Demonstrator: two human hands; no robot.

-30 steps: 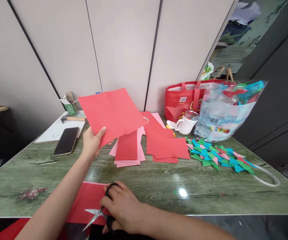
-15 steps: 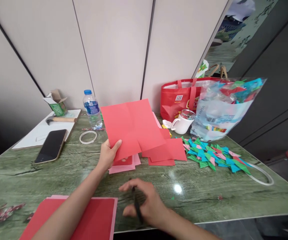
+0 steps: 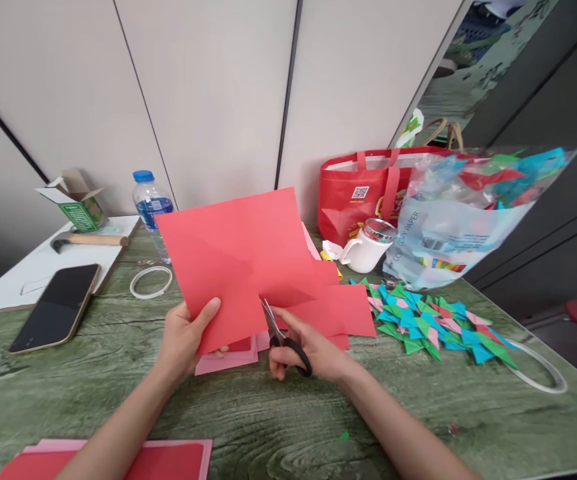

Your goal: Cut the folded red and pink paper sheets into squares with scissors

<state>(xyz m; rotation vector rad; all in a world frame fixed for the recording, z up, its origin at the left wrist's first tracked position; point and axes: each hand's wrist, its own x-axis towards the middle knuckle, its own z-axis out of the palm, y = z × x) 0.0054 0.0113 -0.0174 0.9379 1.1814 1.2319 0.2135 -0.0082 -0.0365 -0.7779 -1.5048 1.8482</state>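
Observation:
My left hand [image 3: 181,337] pinches the lower left corner of a large red sheet of paper [image 3: 238,253], thumb on the front, and holds it tilted up above the table. Fingers of my right hand [image 3: 308,343] are through the black handles of a pair of scissors [image 3: 288,347]. The blades meet the sheet's lower edge at a slit near its middle. Behind and below lie red paper pieces [image 3: 351,310] and pink paper [image 3: 228,362], partly hidden by the sheet. A stack of red and pink paper [image 3: 168,460] sits at the front left.
At left are a phone [image 3: 55,307], a hammer [image 3: 93,239], a small box [image 3: 81,207], a white ring [image 3: 151,283] and a water bottle [image 3: 151,200]. At right stand a white mug [image 3: 368,248], a red bag [image 3: 338,200], a plastic bag [image 3: 443,233] and folded paper pieces [image 3: 433,320].
My right hand has risen with the scissors from low over the table to the sheet's lower edge, and the blades are now at the slit. The view has shifted.

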